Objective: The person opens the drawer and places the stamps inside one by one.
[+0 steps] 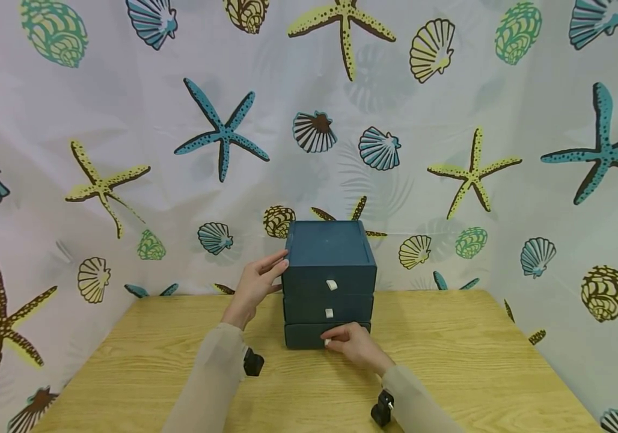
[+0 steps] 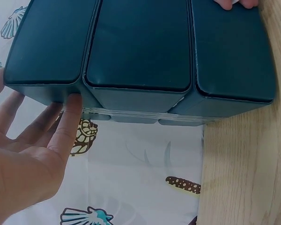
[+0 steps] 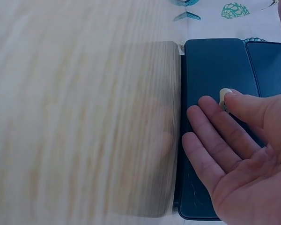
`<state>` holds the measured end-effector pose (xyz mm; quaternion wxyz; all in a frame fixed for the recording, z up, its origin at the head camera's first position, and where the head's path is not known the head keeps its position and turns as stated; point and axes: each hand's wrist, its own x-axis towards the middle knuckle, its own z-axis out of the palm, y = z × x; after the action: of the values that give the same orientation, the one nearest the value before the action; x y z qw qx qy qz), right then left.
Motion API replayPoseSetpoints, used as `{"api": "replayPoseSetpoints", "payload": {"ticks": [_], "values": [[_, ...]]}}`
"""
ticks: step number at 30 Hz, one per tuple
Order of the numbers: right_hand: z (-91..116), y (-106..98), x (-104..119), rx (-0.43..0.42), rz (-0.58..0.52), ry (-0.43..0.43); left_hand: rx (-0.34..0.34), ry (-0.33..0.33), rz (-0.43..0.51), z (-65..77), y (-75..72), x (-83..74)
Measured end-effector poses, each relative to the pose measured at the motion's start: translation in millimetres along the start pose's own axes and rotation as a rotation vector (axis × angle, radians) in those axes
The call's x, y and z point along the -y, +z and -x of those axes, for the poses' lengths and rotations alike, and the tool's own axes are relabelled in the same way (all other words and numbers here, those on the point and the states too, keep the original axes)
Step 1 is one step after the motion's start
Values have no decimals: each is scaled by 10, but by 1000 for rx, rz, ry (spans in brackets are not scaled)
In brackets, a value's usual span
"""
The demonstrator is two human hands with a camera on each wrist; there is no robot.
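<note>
A dark blue three-drawer cabinet (image 1: 332, 243) stands on the wooden table, each drawer front bearing a small white knob. My left hand (image 1: 255, 286) lies against the cabinet's upper left side; in the left wrist view its fingers (image 2: 65, 126) are fairly straight and touch that side. Low at the front, my right hand (image 1: 360, 349) pinches the white knob (image 3: 224, 96) of the bottom drawer (image 1: 303, 335) between thumb and forefinger. The other right fingers rest near the drawer front. Above it, the middle knob (image 1: 329, 313) and top knob (image 1: 332, 284) are untouched.
The light wooden table (image 1: 449, 349) extends to both sides of the cabinet and in front of it. Close behind hangs a white curtain (image 1: 309, 180) printed with starfish and shells, which also lines both sides.
</note>
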<state>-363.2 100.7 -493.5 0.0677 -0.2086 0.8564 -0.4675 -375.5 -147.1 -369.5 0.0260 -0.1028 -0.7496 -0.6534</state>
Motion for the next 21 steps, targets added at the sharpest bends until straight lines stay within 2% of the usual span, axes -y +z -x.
{"api": "replayPoseSetpoints", "payload": {"ticks": [21], "values": [[-34,-6,-15,-7,-35,-20,10,4,-10,-1,3,8]]}}
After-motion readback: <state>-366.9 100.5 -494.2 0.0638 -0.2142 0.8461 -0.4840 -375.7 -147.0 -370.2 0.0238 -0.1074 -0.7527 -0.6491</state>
